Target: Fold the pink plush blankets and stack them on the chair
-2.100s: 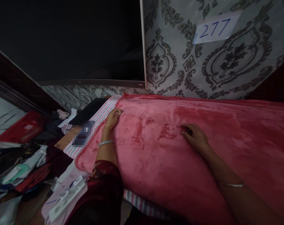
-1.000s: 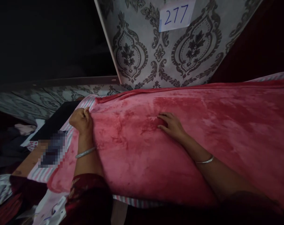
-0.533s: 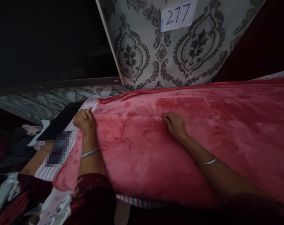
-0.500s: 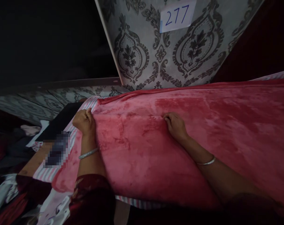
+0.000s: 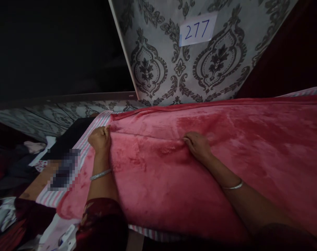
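A pink-red plush blanket (image 5: 158, 174) lies spread over a striped cloth (image 5: 95, 127) that shows along its left and front edges. My left hand (image 5: 99, 139) is closed on the blanket's edge near its far left corner. Farther right, my right hand (image 5: 197, 144) pinches the same edge, fingers closed. Between both hands the gripped edge runs as a nearly straight line, with another layer of the blanket showing behind it. Each wrist wears a silver bangle.
A large dark screen (image 5: 56, 48) stands behind at the left. The patterned wall (image 5: 174, 83) carries a paper marked 277 (image 5: 197, 29). A blurred-out dark object (image 5: 66, 170) lies on the striped cloth at left. Piled clothes (image 5: 9, 216) sit at the lower left.
My left hand has shifted slightly right, toward the corner, still gripping the blanket. My right hand keeps its hold, and the line of the edge between them shows more clearly. The view has tilted a little upward.
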Action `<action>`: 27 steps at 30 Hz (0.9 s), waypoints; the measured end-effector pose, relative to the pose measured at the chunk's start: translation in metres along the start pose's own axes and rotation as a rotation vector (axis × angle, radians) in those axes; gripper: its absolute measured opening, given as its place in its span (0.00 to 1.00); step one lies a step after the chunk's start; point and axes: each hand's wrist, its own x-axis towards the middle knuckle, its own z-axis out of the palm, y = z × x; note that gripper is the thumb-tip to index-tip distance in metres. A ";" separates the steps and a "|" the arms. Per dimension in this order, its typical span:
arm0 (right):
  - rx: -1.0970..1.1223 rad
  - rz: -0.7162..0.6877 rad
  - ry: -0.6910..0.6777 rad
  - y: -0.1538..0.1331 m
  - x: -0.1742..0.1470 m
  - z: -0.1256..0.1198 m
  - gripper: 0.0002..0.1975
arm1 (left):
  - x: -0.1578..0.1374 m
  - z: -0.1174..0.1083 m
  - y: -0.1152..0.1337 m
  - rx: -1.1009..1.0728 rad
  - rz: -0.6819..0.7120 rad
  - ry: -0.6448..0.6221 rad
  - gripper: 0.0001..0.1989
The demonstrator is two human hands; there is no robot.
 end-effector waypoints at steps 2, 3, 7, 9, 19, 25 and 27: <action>0.002 -0.055 -0.053 0.000 -0.002 -0.001 0.14 | 0.000 0.000 -0.001 0.002 0.009 0.017 0.20; -0.005 -0.084 -0.077 0.000 -0.002 -0.001 0.13 | 0.000 0.000 -0.001 0.002 0.014 0.029 0.20; -0.048 -0.156 -0.076 0.000 -0.003 0.001 0.14 | -0.001 0.001 -0.003 0.007 0.010 0.051 0.20; -0.048 -0.166 -0.012 -0.001 -0.002 0.001 0.16 | -0.002 0.003 -0.005 0.012 0.016 0.039 0.19; -0.082 -0.070 0.066 0.008 -0.007 0.002 0.23 | -0.013 0.007 0.006 0.068 -0.027 -0.088 0.20; -0.069 0.044 -0.114 0.018 -0.010 -0.001 0.25 | -0.022 0.007 0.023 0.038 -0.047 -0.427 0.20; -0.045 0.045 -0.128 0.019 -0.012 -0.001 0.26 | -0.019 0.003 0.019 0.056 -0.101 -0.417 0.23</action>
